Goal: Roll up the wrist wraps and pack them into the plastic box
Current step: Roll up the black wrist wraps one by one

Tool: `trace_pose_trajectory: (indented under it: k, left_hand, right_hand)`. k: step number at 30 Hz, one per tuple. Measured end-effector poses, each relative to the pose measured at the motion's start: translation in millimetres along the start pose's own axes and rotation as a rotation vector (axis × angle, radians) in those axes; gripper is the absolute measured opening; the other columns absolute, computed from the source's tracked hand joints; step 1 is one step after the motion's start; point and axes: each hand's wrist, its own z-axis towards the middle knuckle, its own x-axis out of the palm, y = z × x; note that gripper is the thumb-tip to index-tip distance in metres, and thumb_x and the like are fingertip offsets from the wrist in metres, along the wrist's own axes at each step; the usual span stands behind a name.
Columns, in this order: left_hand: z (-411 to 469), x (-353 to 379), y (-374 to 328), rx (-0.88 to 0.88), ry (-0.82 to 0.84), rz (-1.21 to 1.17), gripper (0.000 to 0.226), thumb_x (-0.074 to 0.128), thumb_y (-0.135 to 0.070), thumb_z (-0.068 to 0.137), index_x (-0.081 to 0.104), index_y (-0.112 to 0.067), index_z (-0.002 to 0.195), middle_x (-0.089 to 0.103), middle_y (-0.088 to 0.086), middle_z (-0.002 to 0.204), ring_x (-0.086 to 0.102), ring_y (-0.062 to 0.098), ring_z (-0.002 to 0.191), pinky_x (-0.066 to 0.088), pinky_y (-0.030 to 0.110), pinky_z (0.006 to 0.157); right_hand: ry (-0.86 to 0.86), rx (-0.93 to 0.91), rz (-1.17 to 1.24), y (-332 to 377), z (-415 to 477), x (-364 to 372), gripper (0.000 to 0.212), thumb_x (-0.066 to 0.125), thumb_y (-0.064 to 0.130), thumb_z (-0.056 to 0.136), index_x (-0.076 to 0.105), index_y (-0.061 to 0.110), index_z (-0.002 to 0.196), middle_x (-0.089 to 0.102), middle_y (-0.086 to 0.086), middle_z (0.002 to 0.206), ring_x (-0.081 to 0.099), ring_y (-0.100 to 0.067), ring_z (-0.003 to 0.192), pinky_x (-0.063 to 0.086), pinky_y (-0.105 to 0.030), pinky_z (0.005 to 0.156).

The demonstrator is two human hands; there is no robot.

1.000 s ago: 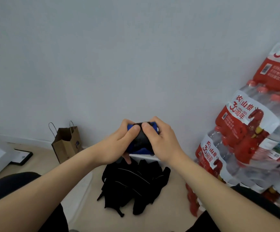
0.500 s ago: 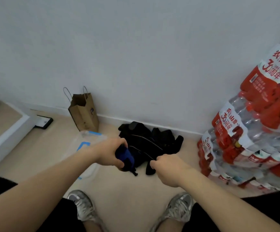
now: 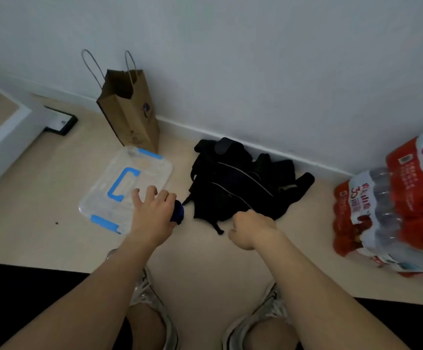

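Observation:
A clear plastic box with a blue handle and blue latches lies on the floor, its lid on. My left hand hovers over the box's near right corner, fingers spread. It holds a rolled blue wrist wrap on its thumb side. A pile of black wrist wraps lies to the right of the box against the wall. My right hand is at the pile's near edge, loosely curled, with nothing visible in it.
A brown paper bag stands by the wall behind the box. Shrink-wrapped packs of water bottles are stacked at the right. A white raised step and a black frame are at the left. My shoes are near.
My view has tilted down to the floor. Both hands came down from chest height; the right let go of the rolled wrap, and the left carried it left over the box.

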Motion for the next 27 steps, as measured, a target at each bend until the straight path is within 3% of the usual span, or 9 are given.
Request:
trace_pose_trajectory:
  k: [8,11,13,15,18,20,22,24,27]
  left_hand:
    - [23.8,27.3,6.7,-0.08,0.106,0.103,0.06,0.077,-0.018,0.085,0.053,-0.022,0.14,0.057,0.0,0.135,0.045,0.033,0.126,0.029,0.063,0.114]
    - [22.8,31.3,-4.9,-0.118,0.044,0.092,0.053,0.074,-0.008,0.081,0.061,-0.017,0.131,0.058,0.008,0.133,0.05,0.038,0.12,0.023,0.066,0.116]
    - [21.5,31.5,-17.3,-0.091,-0.016,0.057,0.043,0.073,-0.008,0.079,0.066,-0.015,0.121,0.059,0.012,0.131,0.052,0.04,0.118,0.025,0.064,0.113]
    - [22.7,28.5,-28.9,-0.007,-0.067,-0.065,0.033,0.073,-0.009,0.079,0.071,-0.012,0.112,0.062,0.013,0.123,0.054,0.041,0.112,0.036,0.058,0.102]
    - [27.9,23.1,-45.3,0.081,0.057,-0.294,0.026,0.064,-0.02,0.095,0.07,-0.018,0.121,0.062,0.007,0.123,0.054,0.034,0.113,0.043,0.047,0.092]
    - [32.4,20.2,-56.4,0.065,0.221,-0.458,0.03,0.057,-0.021,0.101,0.064,-0.016,0.13,0.058,0.008,0.13,0.058,0.034,0.115,0.049,0.045,0.092]
    - [34.9,23.1,-65.5,-0.014,0.38,-0.58,0.043,0.058,-0.023,0.104,0.052,-0.011,0.145,0.049,0.015,0.14,0.057,0.04,0.124,0.051,0.046,0.1]
    - [35.7,31.8,-71.0,-0.085,0.463,-0.68,0.056,0.059,-0.022,0.104,0.038,-0.006,0.153,0.043,0.021,0.146,0.047,0.042,0.134,0.044,0.047,0.106]
    - [38.0,40.1,-74.3,-0.273,0.538,-0.944,0.066,0.065,-0.021,0.101,0.033,-0.007,0.157,0.047,0.019,0.147,0.051,0.037,0.132,0.049,0.044,0.104]
  right_hand:
    - [-0.328,0.279,0.19,-37.2,44.7,5.4,0.027,0.053,0.028,0.104,0.053,0.016,0.08,0.064,-0.005,0.083,0.064,-0.027,0.077,0.05,-0.037,0.071]
    - [-0.383,0.226,0.223,-41.7,51.6,17.6,0.009,0.058,0.02,0.103,0.062,0.013,0.102,0.067,-0.009,0.107,0.064,-0.028,0.093,0.055,-0.041,0.082]
    - [-0.504,0.189,0.196,-37.7,56.5,31.5,0.024,0.064,0.016,0.099,0.059,0.015,0.122,0.058,-0.01,0.121,0.059,-0.028,0.104,0.052,-0.041,0.087]
    - [-0.597,0.213,0.288,-31.6,62.5,35.5,0.037,0.07,0.015,0.094,0.054,0.016,0.127,0.051,-0.013,0.126,0.056,-0.032,0.107,0.051,-0.043,0.086]
    - [-0.368,0.243,0.369,-29.5,72.3,36.5,0.054,0.071,0.029,0.097,0.044,0.024,0.143,0.041,-0.013,0.139,0.052,-0.04,0.12,0.054,-0.052,0.095]
    - [-0.158,0.177,0.289,-28.3,73.9,40.9,0.069,0.068,0.019,0.1,0.033,0.036,0.157,0.029,-0.014,0.151,0.046,-0.044,0.128,0.054,-0.052,0.099]
    - [-0.081,0.167,0.288,-23.7,72.7,47.5,0.08,0.063,0.002,0.099,0.029,0.04,0.161,0.021,-0.015,0.156,0.042,-0.045,0.13,0.054,-0.049,0.098]
    - [-0.065,0.164,0.287,-20.2,71.1,53.5,0.072,0.06,-0.003,0.099,0.038,0.034,0.158,0.023,-0.016,0.153,0.044,-0.043,0.128,0.053,-0.048,0.098]
    - [-0.063,0.068,0.282,-24.3,67.1,57.6,0.046,0.066,0.012,0.104,0.059,0.024,0.147,0.031,-0.013,0.148,0.05,-0.038,0.128,0.051,-0.046,0.109]
